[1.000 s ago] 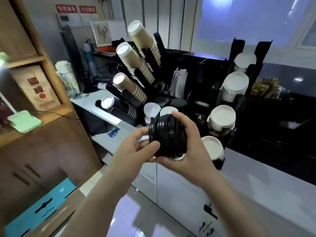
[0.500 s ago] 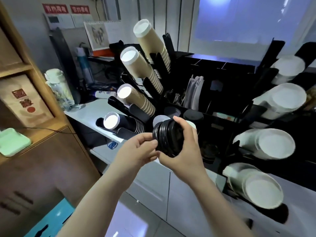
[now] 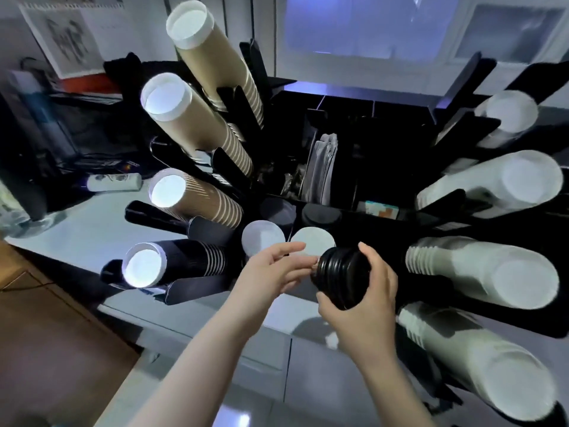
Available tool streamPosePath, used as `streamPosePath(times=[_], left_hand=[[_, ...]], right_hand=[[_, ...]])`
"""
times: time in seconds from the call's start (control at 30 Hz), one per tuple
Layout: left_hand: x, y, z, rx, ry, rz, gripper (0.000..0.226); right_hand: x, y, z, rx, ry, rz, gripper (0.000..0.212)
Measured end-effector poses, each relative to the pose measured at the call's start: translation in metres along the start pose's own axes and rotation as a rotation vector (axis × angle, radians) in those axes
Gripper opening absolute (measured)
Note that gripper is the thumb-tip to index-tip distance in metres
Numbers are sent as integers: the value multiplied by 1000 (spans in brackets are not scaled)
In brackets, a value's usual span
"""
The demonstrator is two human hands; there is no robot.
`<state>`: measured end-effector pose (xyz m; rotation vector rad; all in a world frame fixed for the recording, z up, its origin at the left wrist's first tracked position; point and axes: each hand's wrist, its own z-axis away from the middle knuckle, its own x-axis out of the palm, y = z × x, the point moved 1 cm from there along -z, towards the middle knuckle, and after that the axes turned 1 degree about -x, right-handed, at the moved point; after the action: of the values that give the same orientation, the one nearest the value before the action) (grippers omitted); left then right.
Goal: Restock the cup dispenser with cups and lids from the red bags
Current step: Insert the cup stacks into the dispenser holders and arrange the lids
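Note:
A stack of black lids [image 3: 341,277] lies on its side in front of the black cup dispenser [image 3: 369,211], just before its white lid slots [image 3: 312,241]. My right hand [image 3: 366,300] grips the stack from below and behind, thumb over its top. My left hand [image 3: 271,272] is to the stack's left with fingers straight, their tips touching its near end. Brown cup stacks [image 3: 200,131] and a black cup stack [image 3: 172,263] fill the left arms. White stacks [image 3: 492,269] fill the right arms.
A white counter [image 3: 92,223] carries the dispenser, with a white can [image 3: 114,181] lying on it at the left. Napkins [image 3: 321,167] stand in the dispenser's middle compartment. White cabinet doors [image 3: 277,359] run below the counter. Brown floor or furniture shows at lower left.
My head and hands have moved much closer to the dispenser. The lid stack has travelled forward toward the lid slots. My left hand has loosened from gripping the stack to touching it with straight fingers.

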<state>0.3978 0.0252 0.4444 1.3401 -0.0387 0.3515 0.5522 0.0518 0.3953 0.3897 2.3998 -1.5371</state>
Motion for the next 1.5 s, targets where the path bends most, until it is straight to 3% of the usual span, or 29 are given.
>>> streamPosePath(times=[0.13, 0.23, 0.33, 0.5, 0.73, 0.93, 1.03, 1.1, 1.23, 1.5], left_hand=[[0, 0, -24, -40, -15, -5, 36], [-5, -5, -41, 95, 38, -139, 20], [-8, -6, -54, 242, 40, -311, 30], [-4, -14, -72, 304, -29, -405, 38], [-6, -22, -80, 302, -104, -465, 35], [-11, -23, -84, 316, -102, -528, 28], [-10, -24, -91, 441, -43, -764, 29], [-6, -27, -98, 540, -89, -957, 39], [-5, -47, -103, 539, -183, -1316, 54], [-9, -53, -106, 544, -177, -1288, 59]], right_hand=[[-10, 11, -4, 62, 114, 167, 90], [-10, 17, -10, 113, 156, 241, 91], [-4, 20, -14, 158, 177, 307, 91], [7, 22, -26, 195, 183, 506, 88], [19, 31, -51, 299, 107, 793, 93], [24, 37, -65, 293, -1, 879, 91], [21, 37, -68, 314, -74, 867, 94], [21, 38, -66, 323, -107, 867, 96], [18, 46, -57, 273, -173, 1012, 83], [19, 54, -61, 239, -286, 1000, 74]])
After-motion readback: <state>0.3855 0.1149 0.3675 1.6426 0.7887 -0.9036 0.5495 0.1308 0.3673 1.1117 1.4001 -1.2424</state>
